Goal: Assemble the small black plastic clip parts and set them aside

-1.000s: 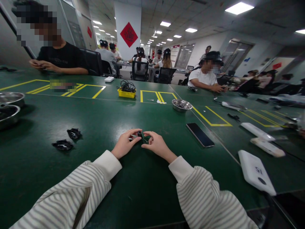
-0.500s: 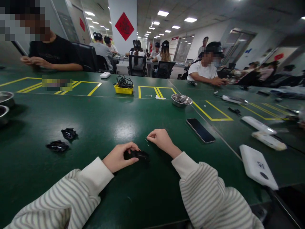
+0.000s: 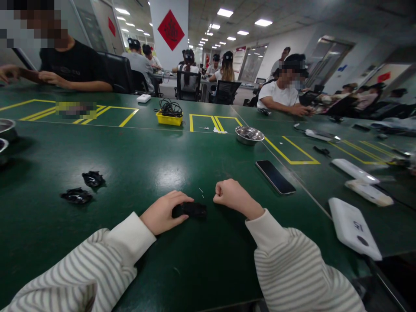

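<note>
My left hand [image 3: 165,212] grips the left end of a small black item [image 3: 196,210] on the green table, thumb in front and fingers behind. To its right, my right hand [image 3: 229,193] is closed above the table; whatever its curled fingers hold, if anything, is hidden. Between the hands lie thin pale slivers [image 3: 201,190], just beyond the black item. Two crumpled, shiny black pieces, one farther back [image 3: 92,178] and one nearer [image 3: 77,196], rest to the left of my left hand.
A phone [image 3: 275,177] lies right of my right hand, with white devices [image 3: 354,227] beyond it. Farther back are a steel bowl [image 3: 249,135] and a yellow box [image 3: 169,118] of black cable. More bowls stand at the left edge. People sit across the table.
My right hand has moved right, away from the slivers, and its fingers have curled in. The black item shows more of its length beside my left hand, which has barely moved.
</note>
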`<action>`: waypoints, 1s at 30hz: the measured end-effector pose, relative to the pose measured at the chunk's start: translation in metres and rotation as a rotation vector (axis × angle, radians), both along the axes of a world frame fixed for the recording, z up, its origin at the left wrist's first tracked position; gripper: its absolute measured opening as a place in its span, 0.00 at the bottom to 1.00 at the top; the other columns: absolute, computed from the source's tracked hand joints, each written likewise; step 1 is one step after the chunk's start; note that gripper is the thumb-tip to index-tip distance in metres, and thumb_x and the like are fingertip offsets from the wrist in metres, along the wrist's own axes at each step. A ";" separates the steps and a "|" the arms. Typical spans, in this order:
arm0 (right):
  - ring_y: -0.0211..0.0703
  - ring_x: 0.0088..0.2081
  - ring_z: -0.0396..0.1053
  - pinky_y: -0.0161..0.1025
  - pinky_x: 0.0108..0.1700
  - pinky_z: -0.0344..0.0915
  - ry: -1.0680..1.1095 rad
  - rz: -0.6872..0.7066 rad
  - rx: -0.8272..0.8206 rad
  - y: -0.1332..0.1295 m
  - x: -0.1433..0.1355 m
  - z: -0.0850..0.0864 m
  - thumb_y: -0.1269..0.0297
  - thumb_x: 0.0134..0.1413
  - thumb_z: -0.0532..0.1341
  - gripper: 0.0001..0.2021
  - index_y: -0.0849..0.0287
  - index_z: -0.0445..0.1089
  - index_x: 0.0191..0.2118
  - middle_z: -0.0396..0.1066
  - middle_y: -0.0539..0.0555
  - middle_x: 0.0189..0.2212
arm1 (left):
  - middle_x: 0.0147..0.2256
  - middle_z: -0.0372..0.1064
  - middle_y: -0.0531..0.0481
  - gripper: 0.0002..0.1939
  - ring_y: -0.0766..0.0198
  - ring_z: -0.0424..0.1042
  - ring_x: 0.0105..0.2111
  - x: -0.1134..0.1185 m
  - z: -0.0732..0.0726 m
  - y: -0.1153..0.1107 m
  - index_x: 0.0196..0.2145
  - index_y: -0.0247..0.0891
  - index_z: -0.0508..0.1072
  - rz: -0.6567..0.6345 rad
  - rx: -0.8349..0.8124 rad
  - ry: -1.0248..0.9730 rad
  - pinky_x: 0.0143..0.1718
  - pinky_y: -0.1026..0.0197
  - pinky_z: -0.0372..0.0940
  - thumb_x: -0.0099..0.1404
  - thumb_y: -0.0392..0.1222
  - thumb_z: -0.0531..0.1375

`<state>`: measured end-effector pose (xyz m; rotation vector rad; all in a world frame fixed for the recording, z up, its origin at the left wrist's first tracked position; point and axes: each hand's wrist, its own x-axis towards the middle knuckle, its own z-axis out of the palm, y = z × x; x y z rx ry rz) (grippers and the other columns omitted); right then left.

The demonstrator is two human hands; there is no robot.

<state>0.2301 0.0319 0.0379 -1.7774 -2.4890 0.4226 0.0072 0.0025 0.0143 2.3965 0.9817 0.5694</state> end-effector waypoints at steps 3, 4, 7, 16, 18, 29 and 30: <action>0.33 0.22 0.64 0.30 0.26 0.59 0.337 0.081 0.040 -0.004 -0.003 -0.008 0.71 0.42 0.57 0.03 0.62 0.68 0.25 0.67 0.49 0.20 | 0.39 0.65 0.49 0.17 0.61 0.64 0.39 0.000 0.000 0.001 0.43 0.40 0.65 -0.003 -0.012 -0.014 0.41 0.58 0.60 0.54 0.36 0.56; 0.32 0.23 0.64 0.29 0.26 0.59 0.437 0.108 0.044 -0.006 -0.005 -0.010 0.70 0.44 0.57 0.03 0.62 0.68 0.26 0.67 0.49 0.21 | 0.39 0.64 0.49 0.16 0.61 0.64 0.38 0.000 -0.001 0.002 0.42 0.39 0.65 -0.004 -0.019 -0.021 0.40 0.59 0.61 0.54 0.36 0.56; 0.32 0.27 0.64 0.29 0.28 0.60 0.622 0.176 0.058 -0.013 -0.015 -0.015 0.68 0.46 0.56 0.05 0.61 0.69 0.28 0.68 0.50 0.26 | 0.39 0.64 0.49 0.15 0.62 0.64 0.36 0.000 -0.001 0.004 0.41 0.39 0.66 0.005 -0.042 -0.043 0.38 0.60 0.61 0.54 0.38 0.57; 0.37 0.37 0.63 0.34 0.36 0.60 0.664 0.201 0.097 -0.023 -0.032 -0.024 0.66 0.45 0.61 0.03 0.57 0.72 0.28 0.69 0.50 0.34 | 0.37 0.64 0.50 0.17 0.65 0.65 0.32 -0.001 -0.005 0.005 0.42 0.40 0.66 0.028 -0.090 -0.023 0.35 0.62 0.62 0.53 0.43 0.60; 0.37 0.37 0.63 0.35 0.38 0.59 0.648 0.200 0.109 -0.023 -0.032 -0.024 0.66 0.44 0.61 0.03 0.57 0.72 0.28 0.69 0.50 0.33 | 0.36 0.64 0.50 0.17 0.65 0.65 0.32 -0.001 -0.004 0.005 0.41 0.40 0.67 0.031 -0.089 -0.026 0.35 0.62 0.62 0.53 0.43 0.60; 0.38 0.37 0.63 0.37 0.41 0.58 0.605 0.244 0.144 -0.027 -0.035 -0.022 0.68 0.45 0.60 0.03 0.57 0.71 0.27 0.69 0.50 0.32 | 0.36 0.64 0.50 0.16 0.63 0.65 0.33 0.000 -0.003 0.005 0.40 0.40 0.68 0.034 -0.078 -0.035 0.35 0.61 0.62 0.53 0.44 0.60; 0.38 0.37 0.63 0.38 0.41 0.58 0.598 0.243 0.146 -0.027 -0.035 -0.022 0.68 0.45 0.60 0.03 0.57 0.71 0.27 0.69 0.50 0.32 | 0.36 0.64 0.50 0.16 0.63 0.65 0.33 0.000 -0.003 0.005 0.40 0.40 0.67 0.032 -0.077 -0.041 0.35 0.61 0.62 0.53 0.44 0.60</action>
